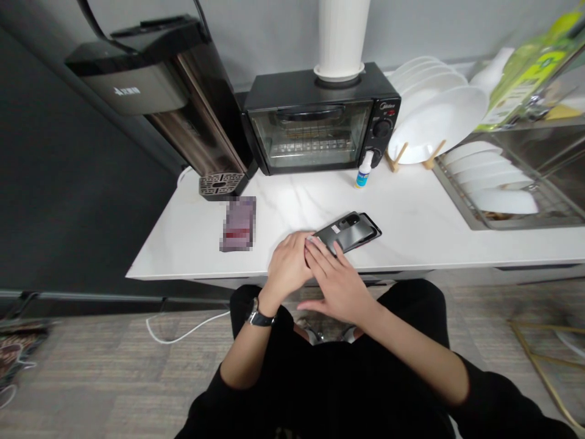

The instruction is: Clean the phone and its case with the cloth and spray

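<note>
On my feed, the left hand (289,261) curls, any grip hidden, beneath the splayed, seemingly unladen right hand (340,281) — both at the left end of the phone (356,234) on the counter (183,241) — handling I judge underway, unfinished.

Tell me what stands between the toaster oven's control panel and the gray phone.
In the head view, a small white-topped bottle stands on the white countertop, between the control panel and the gray phone.

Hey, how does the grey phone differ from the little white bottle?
The grey phone lies back up; the white bottle stands upright. The phone is flat and glossy; the bottle is slim, with a blue label. Both are on the white counter.
</note>
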A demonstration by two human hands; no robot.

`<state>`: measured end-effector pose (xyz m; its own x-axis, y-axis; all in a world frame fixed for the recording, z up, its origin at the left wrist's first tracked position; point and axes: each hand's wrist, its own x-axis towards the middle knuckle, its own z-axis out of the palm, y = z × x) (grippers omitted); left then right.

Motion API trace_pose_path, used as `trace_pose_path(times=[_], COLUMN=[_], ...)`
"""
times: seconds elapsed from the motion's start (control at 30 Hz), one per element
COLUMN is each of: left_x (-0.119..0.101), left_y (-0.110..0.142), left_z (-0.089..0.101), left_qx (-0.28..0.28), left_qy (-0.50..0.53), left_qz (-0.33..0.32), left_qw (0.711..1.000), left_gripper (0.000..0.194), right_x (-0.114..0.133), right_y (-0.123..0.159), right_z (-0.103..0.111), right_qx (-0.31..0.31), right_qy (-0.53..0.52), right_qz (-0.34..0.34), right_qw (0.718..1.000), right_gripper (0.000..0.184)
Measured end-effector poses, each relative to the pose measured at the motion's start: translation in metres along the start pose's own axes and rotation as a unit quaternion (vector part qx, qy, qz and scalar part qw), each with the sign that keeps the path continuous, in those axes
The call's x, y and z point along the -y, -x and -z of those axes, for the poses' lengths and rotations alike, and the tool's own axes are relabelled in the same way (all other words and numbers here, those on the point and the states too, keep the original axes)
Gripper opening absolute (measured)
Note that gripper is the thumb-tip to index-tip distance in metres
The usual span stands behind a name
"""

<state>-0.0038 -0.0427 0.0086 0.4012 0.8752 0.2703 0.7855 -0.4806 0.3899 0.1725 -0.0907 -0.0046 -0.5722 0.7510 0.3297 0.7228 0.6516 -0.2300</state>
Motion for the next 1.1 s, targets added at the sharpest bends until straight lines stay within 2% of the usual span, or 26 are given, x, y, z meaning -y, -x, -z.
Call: trace_pose_path(times=[0.07, 0.17, 0.23, 0.3, 0.4, 0.47, 0.53, 0.6, 0.67, 0.73, 0.8, 0.87, 0.93, 1.0, 1.1], left_x=[0.0, -0.003, -0.004, -0.003, -0.001, 0.001, 0.001, -0.001, -0.002, -0.003, -0.002, 0.0, 0.001, 0.001, -0.001], left_y=[0.0, -0.001, -0.001, -0.001, 0.0, 0.0, 0.0, 0.0, -0.001, -0.001, -0.001, 0.0, 0.001, 0.001, 0.0], left_z=[0.001, 0.002, 0.002, 0.001, -0.001, -0.001, -0.001, 0.0, 0.001, 0.001, 0.0, -0.002, -0.002, -0.002, 0.0], left_qx=[0.001, -0.006, -0.01, -0.004, -0.002, -0.004, -0.003, -0.005, -0.011, -0.011, -0.005, -0.002, -0.004, -0.004, -0.005], left_qy=[0.008, 0.013, 0.012, 0.011, 0.005, 0.001, 0.001, 0.004, 0.008, 0.011, 0.008, 0.0, -0.004, 0.0, 0.011], left_qz=[-0.003, 0.003, 0.007, 0.006, 0.0, -0.004, -0.006, -0.007, -0.004, -0.002, 0.0, -0.001, -0.005, -0.008, -0.006], left_qw=[1.0, 1.0, 1.0, 1.0, 1.0, 1.0, 1.0, 1.0, 1.0, 1.0, 1.0, 1.0, 1.0, 1.0, 1.0], left_gripper=[0.054, 0.068, 0.07, 0.069, 0.054, 0.049, 0.053, 0.064, 0.068, 0.068, 0.066, 0.054, 0.045, 0.047, 0.064], right_x=[-0.015, -0.056, -0.068, -0.055, -0.014, -0.002, -0.014, -0.042, -0.066, -0.068, -0.046, -0.014, 0.005, -0.001, -0.046], right_y=[0.003, 0.008, 0.009, 0.008, 0.006, 0.006, 0.008, 0.009, 0.009, 0.007, 0.004, 0.002, 0.002, 0.004, 0.006], right_z=[0.003, 0.01, 0.012, 0.01, 0.004, 0.003, 0.006, 0.012, 0.015, 0.013, 0.008, 0.002, 0.0, 0.003, 0.013], right_qx=[-0.009, -0.045, -0.058, -0.047, -0.004, 0.014, 0.009, -0.018, -0.052, -0.066, -0.05, -0.015, 0.015, 0.023, -0.008], right_qy=[0.017, 0.067, 0.084, 0.075, 0.027, 0.005, 0.012, 0.039, 0.069, 0.083, 0.069, 0.036, 0.009, 0.004, 0.037], right_qz=[-0.02, -0.121, -0.174, -0.154, -0.033, 0.011, -0.004, -0.062, -0.129, -0.161, -0.131, -0.058, 0.003, 0.017, -0.056], right_qw=[1.0, 0.989, 0.979, 0.984, 0.999, 1.0, 1.0, 0.997, 0.988, 0.981, 0.988, 0.998, 1.0, 1.0, 0.998], right_gripper=[0.109, 0.102, 0.105, 0.111, 0.119, 0.116, 0.107, 0.099, 0.097, 0.1, 0.105, 0.112, 0.113, 0.106, 0.095])
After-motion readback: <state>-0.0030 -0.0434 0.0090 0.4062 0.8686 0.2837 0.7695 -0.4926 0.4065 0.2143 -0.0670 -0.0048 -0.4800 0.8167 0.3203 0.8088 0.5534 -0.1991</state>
